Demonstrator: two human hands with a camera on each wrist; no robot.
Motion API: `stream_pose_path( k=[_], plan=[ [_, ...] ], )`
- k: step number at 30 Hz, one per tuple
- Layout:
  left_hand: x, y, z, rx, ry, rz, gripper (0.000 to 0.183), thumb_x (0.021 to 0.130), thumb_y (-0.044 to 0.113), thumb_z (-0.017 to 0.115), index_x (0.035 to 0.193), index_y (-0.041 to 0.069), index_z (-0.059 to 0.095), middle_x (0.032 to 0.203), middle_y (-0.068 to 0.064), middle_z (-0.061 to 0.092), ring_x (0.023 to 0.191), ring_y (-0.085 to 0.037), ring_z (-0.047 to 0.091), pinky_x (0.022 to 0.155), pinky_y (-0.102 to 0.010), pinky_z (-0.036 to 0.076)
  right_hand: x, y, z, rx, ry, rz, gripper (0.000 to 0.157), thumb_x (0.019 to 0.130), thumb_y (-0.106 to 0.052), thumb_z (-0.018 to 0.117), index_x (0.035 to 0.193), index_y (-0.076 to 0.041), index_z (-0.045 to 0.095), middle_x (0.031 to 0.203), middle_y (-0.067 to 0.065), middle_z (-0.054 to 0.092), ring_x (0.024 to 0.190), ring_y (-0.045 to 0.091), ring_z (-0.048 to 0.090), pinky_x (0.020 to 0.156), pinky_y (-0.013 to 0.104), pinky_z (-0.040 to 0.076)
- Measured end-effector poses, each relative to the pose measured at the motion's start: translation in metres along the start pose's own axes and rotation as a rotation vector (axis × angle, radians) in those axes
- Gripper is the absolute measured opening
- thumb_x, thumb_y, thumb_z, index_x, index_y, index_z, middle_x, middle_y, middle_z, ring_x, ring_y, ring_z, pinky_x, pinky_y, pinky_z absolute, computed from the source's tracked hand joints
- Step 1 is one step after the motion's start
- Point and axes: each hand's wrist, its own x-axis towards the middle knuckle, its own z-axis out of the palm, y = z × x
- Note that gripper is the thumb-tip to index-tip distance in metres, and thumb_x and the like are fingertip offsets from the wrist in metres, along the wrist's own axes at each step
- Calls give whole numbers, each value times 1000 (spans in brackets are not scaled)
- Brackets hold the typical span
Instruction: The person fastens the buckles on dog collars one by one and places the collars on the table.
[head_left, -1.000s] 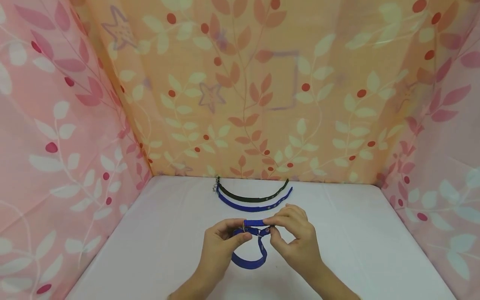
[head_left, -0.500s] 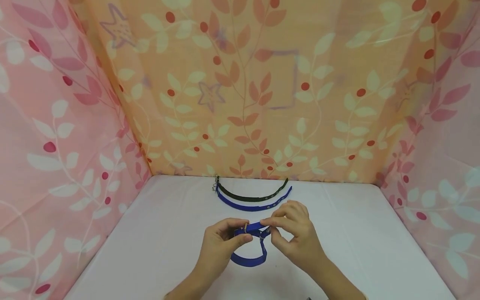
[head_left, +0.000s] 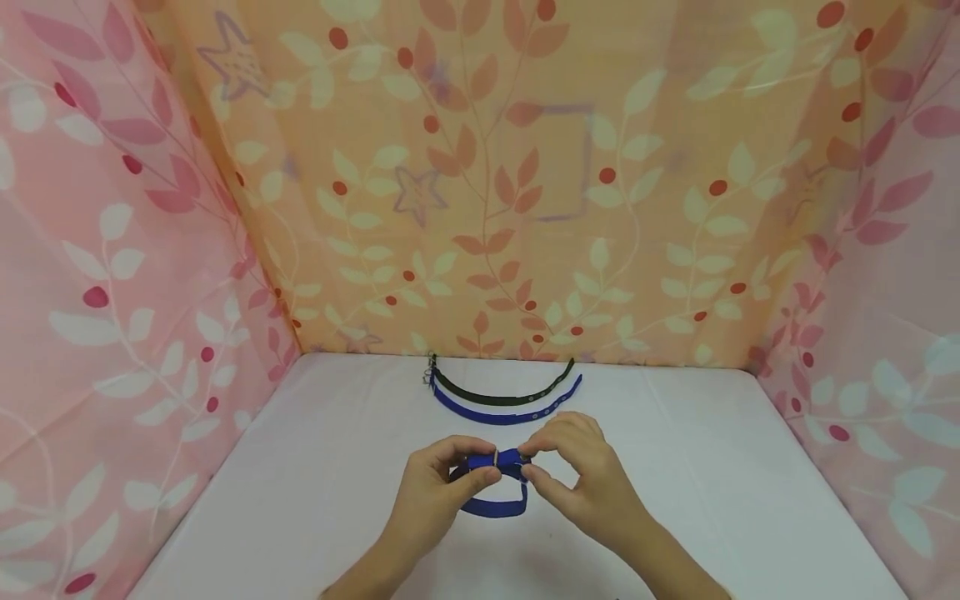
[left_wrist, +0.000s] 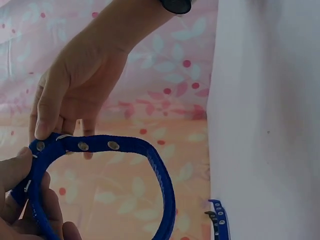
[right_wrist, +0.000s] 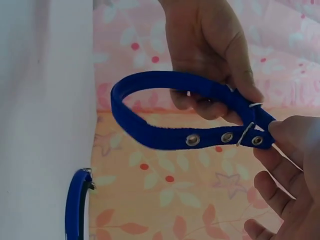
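Observation:
Both hands hold a blue collar point(head_left: 495, 507) bent into a loop above the white table. It is a fabric strap with metal eyelets point(right_wrist: 193, 139) and a wire-like buckle point(right_wrist: 245, 134). My left hand point(head_left: 435, 492) pinches the buckle side between thumb and fingers. My right hand point(head_left: 585, 471) pinches the strap's eyelet end, which is folded over close to the buckle. In the right wrist view the strap passes through a metal ring, with one eyelet beyond it near the right fingertips.
At the back of the white table point(head_left: 300, 500) lie a dark green collar point(head_left: 480, 399) and a second blue collar point(head_left: 487, 417), curved side by side with metal fittings at their left ends. Floral curtains point(head_left: 487, 167) stand around the back and sides.
The strap end between the hands has been folded down and drawn left toward the buckle. My right hand has shifted slightly left, and the loop hangs a little higher.

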Motion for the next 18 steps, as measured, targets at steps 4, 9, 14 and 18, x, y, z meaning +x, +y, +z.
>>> stream_pose_path(
  k=[4,9,14,18],
  plan=[
    [-3,-2,1,-38,-41,49,26,88,21,82,111,10,74,106,-7,74,98,-23,72,87,-30,60,0,-2,8,35,8,-89,28,84,-10,84,107,-22,74,100,-13,71,101,12,60,104,33,37],
    [-6,-3,5,-2,-14,114,21,88,21,82,107,16,75,106,-2,74,99,-20,71,87,-31,61,-1,-6,11,29,5,-69,26,85,-18,84,108,-22,73,100,-14,70,100,10,61,103,32,38],
    [-5,0,2,71,18,179,18,86,23,83,103,21,77,102,2,72,98,-18,70,87,-30,60,-1,-8,10,1,-30,-31,29,85,-20,85,111,-20,71,99,-14,69,99,7,61,104,35,37],
    [-1,3,-6,82,53,189,18,85,19,84,101,19,78,100,2,73,98,-19,70,92,-25,57,0,-6,6,-16,-47,4,31,85,-19,86,112,-20,71,99,-15,69,98,5,61,105,37,37]
  ],
)
